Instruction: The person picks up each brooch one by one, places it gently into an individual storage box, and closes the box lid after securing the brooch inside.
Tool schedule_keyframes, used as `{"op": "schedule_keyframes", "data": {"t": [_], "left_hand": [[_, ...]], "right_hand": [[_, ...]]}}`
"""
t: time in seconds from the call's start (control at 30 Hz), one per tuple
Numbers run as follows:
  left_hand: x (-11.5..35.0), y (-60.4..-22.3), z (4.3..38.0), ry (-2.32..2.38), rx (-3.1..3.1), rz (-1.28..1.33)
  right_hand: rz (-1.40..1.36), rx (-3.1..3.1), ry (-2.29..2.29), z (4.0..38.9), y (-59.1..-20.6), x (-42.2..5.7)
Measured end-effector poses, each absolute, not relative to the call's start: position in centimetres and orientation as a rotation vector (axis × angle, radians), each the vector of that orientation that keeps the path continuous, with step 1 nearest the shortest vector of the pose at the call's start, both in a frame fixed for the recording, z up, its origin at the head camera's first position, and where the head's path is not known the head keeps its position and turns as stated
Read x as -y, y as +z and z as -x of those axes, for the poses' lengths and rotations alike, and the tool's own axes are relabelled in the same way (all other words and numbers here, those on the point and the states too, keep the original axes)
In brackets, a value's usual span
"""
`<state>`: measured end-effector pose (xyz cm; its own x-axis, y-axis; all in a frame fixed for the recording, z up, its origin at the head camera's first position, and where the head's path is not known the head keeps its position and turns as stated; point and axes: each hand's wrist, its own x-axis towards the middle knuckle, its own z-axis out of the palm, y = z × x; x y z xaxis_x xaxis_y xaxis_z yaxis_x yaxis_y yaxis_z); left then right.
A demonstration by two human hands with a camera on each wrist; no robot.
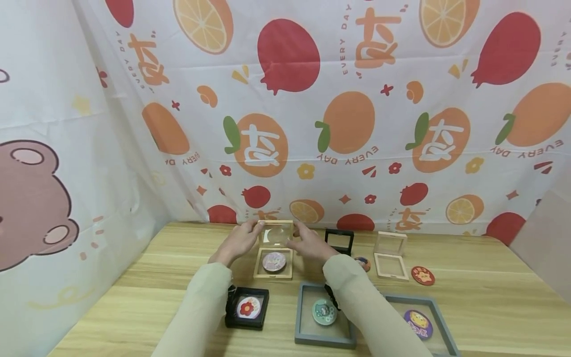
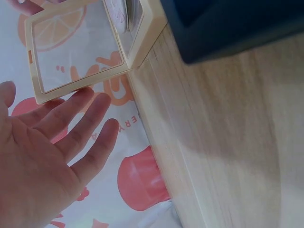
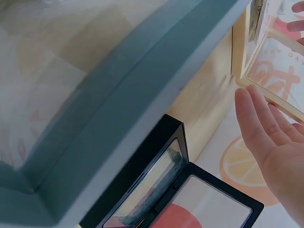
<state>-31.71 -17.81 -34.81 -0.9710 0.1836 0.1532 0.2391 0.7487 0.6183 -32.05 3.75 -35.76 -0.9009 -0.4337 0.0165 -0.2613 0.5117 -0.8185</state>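
A pale wood-coloured display case stands unfolded on the table, its lid raised, with clear film inside the rim. A round lilac badge lies on the film of the lower half. My left hand is at the lid's left side; in the left wrist view its loosely extended fingers meet the lid's edge. At the opposite side my right hand has its thumb at the rim. Straight fingers lie along that edge in the right wrist view.
Nearer me are a black case with a flower badge and two grey frames holding badges. Rightward stand an unfolded black case, a second pale case and a loose red badge. Printed cloth hangs behind the table.
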Motion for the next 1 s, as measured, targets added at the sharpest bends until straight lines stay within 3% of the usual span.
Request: {"op": "schedule_keyframes", "data": {"t": [1.0], "left_hand": [[18.9,-35.1,31.0,-1.191,3.03,0.422]], "right_hand": [[0.614,-2.568,-1.286,32.2,-36.1,-3.5]]}}
